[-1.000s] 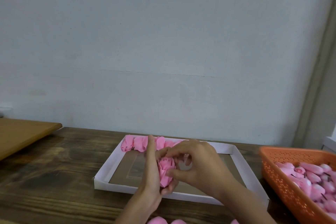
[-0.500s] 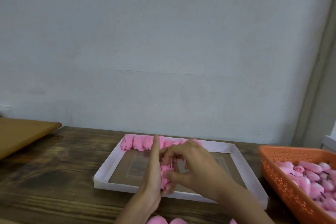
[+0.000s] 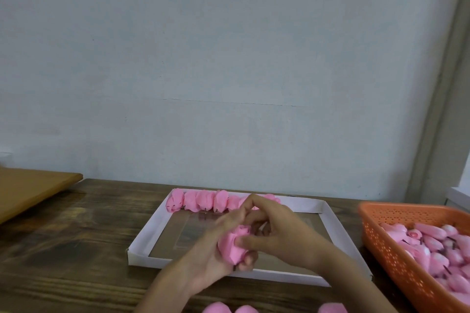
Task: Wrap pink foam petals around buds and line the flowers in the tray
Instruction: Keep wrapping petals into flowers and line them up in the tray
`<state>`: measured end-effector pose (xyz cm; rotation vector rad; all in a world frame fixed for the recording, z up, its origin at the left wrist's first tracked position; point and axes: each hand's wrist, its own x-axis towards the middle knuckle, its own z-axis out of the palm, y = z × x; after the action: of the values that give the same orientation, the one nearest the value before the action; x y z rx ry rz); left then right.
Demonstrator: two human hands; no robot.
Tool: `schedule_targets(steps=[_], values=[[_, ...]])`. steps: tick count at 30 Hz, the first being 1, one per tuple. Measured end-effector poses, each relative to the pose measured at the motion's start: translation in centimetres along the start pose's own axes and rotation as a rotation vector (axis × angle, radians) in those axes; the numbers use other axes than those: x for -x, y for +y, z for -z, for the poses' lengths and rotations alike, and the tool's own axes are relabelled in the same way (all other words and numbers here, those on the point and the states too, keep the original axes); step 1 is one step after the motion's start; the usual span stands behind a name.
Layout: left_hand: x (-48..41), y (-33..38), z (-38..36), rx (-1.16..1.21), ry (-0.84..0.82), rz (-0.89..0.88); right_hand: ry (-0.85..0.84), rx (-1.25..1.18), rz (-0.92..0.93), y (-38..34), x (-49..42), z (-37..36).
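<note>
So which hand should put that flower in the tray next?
Probably the left hand: it curls under the flower and carries it. The right hand only pinches the flower from the side. The row in the tray lies just behind both.

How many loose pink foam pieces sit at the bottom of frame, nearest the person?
3. Two pink foam pieces lie side by side in the middle, and a third lies apart to their right. The frame edge cuts all three, so more may be hidden.

head view looks forward, slightly down, close.
</note>
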<state>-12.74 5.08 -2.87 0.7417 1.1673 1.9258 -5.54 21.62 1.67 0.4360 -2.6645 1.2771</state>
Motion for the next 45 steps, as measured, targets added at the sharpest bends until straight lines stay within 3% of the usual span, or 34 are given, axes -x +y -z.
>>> schedule_targets(steps=[3, 12, 17, 24, 28, 31, 33, 37, 41, 45], values=[[0.5, 0.0, 0.4, -0.043, -0.095, 0.031, -0.04, -0.077, 0.016, -0.1, 0.1, 0.6], [0.8, 0.2, 0.0, -0.221, 0.064, 0.034, -0.077, -0.093, 0.064, -0.3, 0.1, 0.8], [1.3, 0.9, -0.9, -0.298, -0.071, 0.052, -0.088, -0.145, 0.098, -0.4, 0.3, 1.3], [1.3, 0.6, -0.8, -0.348, -0.14, 0.113, -0.212, -0.169, 0.106, -0.6, 0.6, 1.7], [1.1, 0.5, -0.7, -0.382, -0.022, 0.098, -0.08, -0.285, 0.12, -0.8, 0.5, 1.4], [0.4, 0.2, -0.9, -0.301, 0.211, -0.099, 0.239, -0.439, 0.069, -1.0, -0.1, 0.6], [-0.4, 0.0, -0.8, -0.191, 0.349, -0.269, 0.349, -0.449, 0.018, -0.9, -0.6, -0.5], [-1.2, -0.5, -0.3, -0.115, 0.502, -0.461, 0.361, -0.481, -0.047, -0.6, -1.2, -2.5], [-1.1, -0.6, -0.4, 0.147, 0.435, -0.39, 0.304, -0.431, -0.044, -0.3, -1.3, -4.3], [-1.0, -0.9, -1.0, 0.207, 0.39, -0.298, 0.35, -0.451, -0.043, -0.6, -1.5, -6.2]])
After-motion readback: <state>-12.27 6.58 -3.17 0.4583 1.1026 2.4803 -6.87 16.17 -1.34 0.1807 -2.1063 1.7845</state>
